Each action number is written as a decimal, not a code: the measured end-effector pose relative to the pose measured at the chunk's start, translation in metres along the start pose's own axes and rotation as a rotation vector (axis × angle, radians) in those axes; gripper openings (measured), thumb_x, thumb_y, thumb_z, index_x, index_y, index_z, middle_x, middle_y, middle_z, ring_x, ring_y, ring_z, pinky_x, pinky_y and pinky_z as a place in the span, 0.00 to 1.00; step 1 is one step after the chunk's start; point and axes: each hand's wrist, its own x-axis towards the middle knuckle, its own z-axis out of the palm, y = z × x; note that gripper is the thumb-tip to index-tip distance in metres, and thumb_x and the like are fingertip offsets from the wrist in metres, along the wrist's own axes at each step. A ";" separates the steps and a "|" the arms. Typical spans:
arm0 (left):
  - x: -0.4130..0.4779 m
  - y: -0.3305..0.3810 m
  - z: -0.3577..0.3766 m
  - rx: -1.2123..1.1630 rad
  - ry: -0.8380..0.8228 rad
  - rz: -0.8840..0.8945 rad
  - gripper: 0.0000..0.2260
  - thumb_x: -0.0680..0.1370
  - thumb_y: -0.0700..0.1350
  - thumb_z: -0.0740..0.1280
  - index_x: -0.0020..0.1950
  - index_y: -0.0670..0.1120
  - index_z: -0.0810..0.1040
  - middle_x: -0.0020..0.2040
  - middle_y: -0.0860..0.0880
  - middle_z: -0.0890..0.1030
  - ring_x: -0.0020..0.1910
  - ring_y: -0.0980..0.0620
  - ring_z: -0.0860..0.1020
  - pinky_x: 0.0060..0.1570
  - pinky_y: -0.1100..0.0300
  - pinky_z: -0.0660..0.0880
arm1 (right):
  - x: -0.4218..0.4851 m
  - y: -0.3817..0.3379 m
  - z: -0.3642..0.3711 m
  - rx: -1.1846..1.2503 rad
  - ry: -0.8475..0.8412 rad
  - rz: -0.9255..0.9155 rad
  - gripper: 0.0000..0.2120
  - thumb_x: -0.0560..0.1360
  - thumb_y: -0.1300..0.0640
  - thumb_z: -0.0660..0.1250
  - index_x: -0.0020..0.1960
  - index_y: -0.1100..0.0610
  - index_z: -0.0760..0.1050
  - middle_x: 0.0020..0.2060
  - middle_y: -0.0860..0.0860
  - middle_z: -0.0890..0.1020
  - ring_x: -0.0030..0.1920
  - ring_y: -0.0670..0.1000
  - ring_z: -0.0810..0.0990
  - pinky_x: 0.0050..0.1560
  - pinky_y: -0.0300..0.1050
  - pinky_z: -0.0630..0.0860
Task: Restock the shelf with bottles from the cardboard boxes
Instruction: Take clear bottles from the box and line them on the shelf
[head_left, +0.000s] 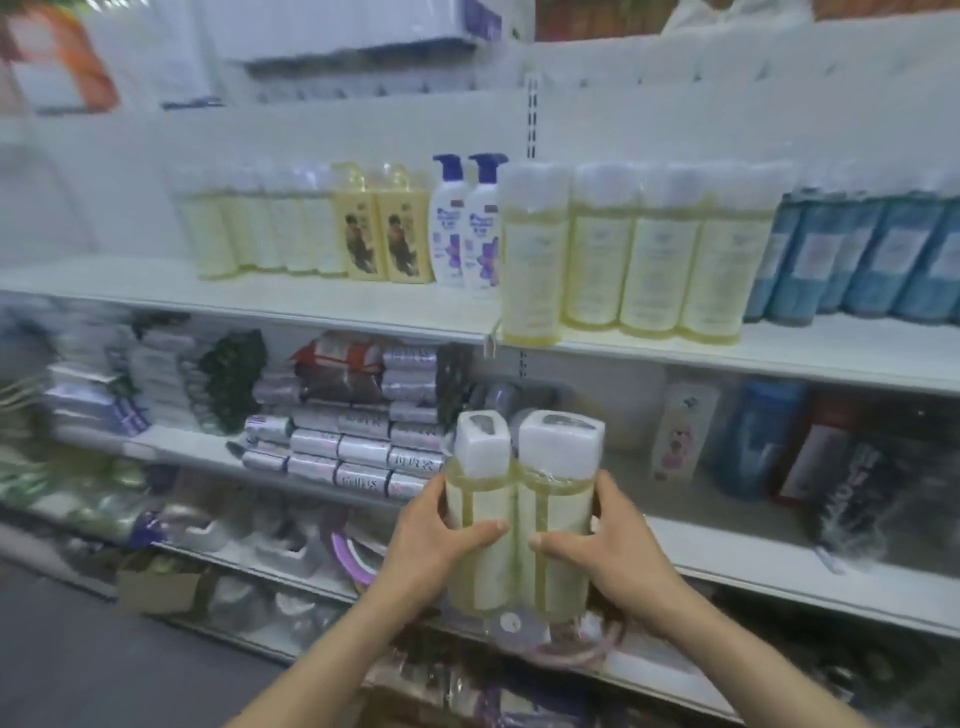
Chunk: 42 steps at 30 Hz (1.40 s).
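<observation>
Bare shelf (104, 283) left of seemingly tight bottle row (644, 254).

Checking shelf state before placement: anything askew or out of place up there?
Yes. The leftmost yellow bottle in the right-hand row sits forward of its neighbours, its base overhanging the shelf edge. No spills or damage visible, though the picture is blurred.

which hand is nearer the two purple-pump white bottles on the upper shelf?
Left. The left hand sits below the white pump bottles, slightly to their left; the right hand is farther right. Both grip the bottle pack.
</observation>
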 end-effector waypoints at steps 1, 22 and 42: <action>0.005 0.009 -0.016 -0.007 0.015 0.018 0.33 0.62 0.62 0.82 0.65 0.57 0.79 0.56 0.58 0.88 0.56 0.56 0.86 0.57 0.50 0.84 | 0.007 -0.017 0.007 -0.010 -0.003 -0.023 0.31 0.63 0.42 0.84 0.59 0.31 0.72 0.55 0.31 0.84 0.53 0.35 0.84 0.44 0.30 0.81; 0.134 0.080 -0.353 0.008 0.066 0.263 0.29 0.65 0.63 0.82 0.63 0.59 0.81 0.54 0.60 0.87 0.52 0.60 0.86 0.46 0.61 0.83 | 0.160 -0.260 0.218 -0.029 0.086 -0.241 0.37 0.60 0.43 0.86 0.64 0.40 0.74 0.55 0.37 0.85 0.53 0.39 0.85 0.51 0.44 0.84; 0.315 0.055 -0.557 -0.089 0.188 0.321 0.26 0.65 0.60 0.82 0.61 0.54 0.84 0.54 0.57 0.88 0.51 0.58 0.87 0.43 0.66 0.83 | 0.386 -0.317 0.359 -0.052 0.147 -0.212 0.38 0.56 0.39 0.85 0.62 0.45 0.78 0.52 0.40 0.87 0.50 0.42 0.86 0.50 0.46 0.83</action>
